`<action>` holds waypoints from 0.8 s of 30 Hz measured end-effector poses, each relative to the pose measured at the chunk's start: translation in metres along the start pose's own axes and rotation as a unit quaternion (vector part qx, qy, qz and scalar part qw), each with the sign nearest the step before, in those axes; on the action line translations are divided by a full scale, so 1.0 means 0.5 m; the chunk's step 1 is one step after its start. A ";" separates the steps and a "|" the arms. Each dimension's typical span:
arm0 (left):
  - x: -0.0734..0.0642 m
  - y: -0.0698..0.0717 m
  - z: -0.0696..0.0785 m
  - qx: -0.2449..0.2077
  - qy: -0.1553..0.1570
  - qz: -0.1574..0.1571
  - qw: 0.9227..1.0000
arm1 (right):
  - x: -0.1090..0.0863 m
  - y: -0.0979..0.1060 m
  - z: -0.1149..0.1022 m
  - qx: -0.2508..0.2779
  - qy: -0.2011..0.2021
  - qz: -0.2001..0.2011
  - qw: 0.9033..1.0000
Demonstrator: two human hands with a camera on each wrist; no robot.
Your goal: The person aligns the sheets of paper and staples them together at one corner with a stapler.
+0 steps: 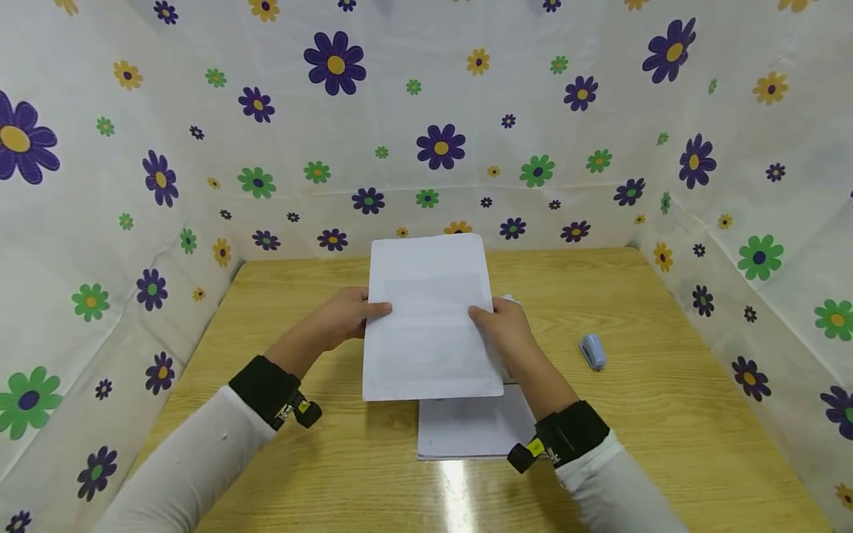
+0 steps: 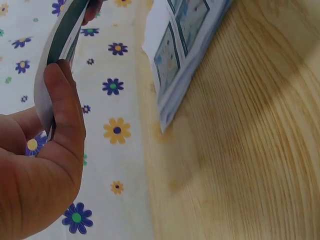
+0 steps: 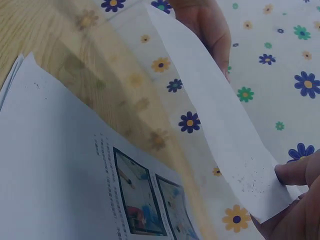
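Both hands hold up white paper [image 1: 429, 333], blank on the side facing me; how many sheets cannot be told. At its left edge the left hand [image 1: 341, 314] pinches it, thumb in front and fingers behind. The right hand [image 1: 512, 333] grips the opposite edge in the same way. Seen nearly edge-on in the left wrist view, the held paper [image 2: 44, 85] bows and shows dark green print on its far face. Below lies a stack of paper [image 1: 469, 429] on the table, partly covered by the held paper. Text and pictures are printed on this stack [image 3: 55, 150].
A small light-blue stapler [image 1: 592, 352] lies on the wooden table [image 1: 666, 414], right of the paper. Flower-patterned white cloth [image 1: 400, 111] hangs behind the table and along both sides.
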State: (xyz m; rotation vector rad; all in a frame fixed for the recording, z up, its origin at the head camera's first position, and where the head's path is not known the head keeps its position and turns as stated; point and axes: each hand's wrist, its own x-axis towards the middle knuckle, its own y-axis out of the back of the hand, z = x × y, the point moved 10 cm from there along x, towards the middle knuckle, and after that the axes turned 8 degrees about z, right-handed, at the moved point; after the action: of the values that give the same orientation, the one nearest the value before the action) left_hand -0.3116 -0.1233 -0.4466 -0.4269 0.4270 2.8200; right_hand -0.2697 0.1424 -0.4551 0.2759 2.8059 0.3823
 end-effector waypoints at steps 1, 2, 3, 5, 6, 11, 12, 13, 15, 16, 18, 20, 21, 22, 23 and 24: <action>-0.004 -0.005 0.003 -0.003 -0.003 -0.001 1.000 | -0.001 0.007 0.001 -0.008 -0.006 -0.001 1.000; -0.007 -0.009 0.006 -0.007 -0.005 -0.001 1.000 | -0.002 0.013 0.000 -0.014 -0.006 -0.003 1.000; -0.011 -0.014 0.010 -0.010 -0.008 -0.002 1.000 | -0.003 0.020 0.000 -0.017 -0.006 -0.003 1.000; -0.018 -0.022 0.017 -0.014 -0.013 -0.004 1.000 | -0.005 0.031 -0.003 -0.023 -0.002 -0.005 1.000; -0.022 -0.025 0.020 -0.016 -0.016 -0.004 1.000 | -0.005 0.036 -0.006 -0.026 0.006 -0.009 1.000; -0.035 -0.037 0.031 -0.028 -0.025 -0.003 0.999 | -0.002 0.056 -0.011 -0.033 0.029 -0.027 0.999; -0.037 -0.039 0.032 -0.030 -0.026 -0.004 0.999 | -0.001 0.060 -0.012 -0.031 0.032 -0.032 0.998; -0.038 -0.041 0.032 -0.032 -0.028 -0.004 0.999 | 0.000 0.063 -0.012 -0.025 0.033 -0.036 0.999; -0.042 -0.046 0.032 -0.035 -0.028 -0.006 0.999 | 0.001 0.071 -0.012 -0.009 0.033 -0.041 0.999; -0.043 -0.048 0.031 -0.036 -0.028 -0.007 0.999 | 0.002 0.075 -0.011 -0.002 0.033 -0.044 0.998; -0.046 -0.055 0.028 -0.039 -0.023 -0.010 0.999 | 0.002 0.084 -0.009 0.000 0.032 -0.047 0.998; -0.048 -0.061 0.024 -0.044 -0.018 -0.012 0.999 | 0.002 0.091 -0.004 -0.002 0.030 -0.047 0.998; -0.048 -0.063 0.022 -0.046 -0.016 -0.012 0.999 | 0.002 0.093 -0.003 -0.003 0.030 -0.048 0.998; -0.048 -0.066 0.021 -0.049 -0.014 -0.013 0.999 | 0.002 0.096 -0.001 -0.007 0.031 -0.048 0.998; -0.049 -0.070 0.019 -0.052 -0.013 -0.015 0.998 | 0.001 0.099 0.000 -0.008 0.031 -0.049 0.998; -0.050 -0.072 0.019 -0.055 -0.012 -0.016 0.998 | 0.000 0.101 0.001 -0.008 0.030 -0.049 0.998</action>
State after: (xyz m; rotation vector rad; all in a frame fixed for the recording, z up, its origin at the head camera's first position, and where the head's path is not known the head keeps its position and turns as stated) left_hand -0.2804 -0.0920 -0.4389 -0.4187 0.2578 2.8239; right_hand -0.2620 0.1904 -0.4412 0.1260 2.8611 0.3957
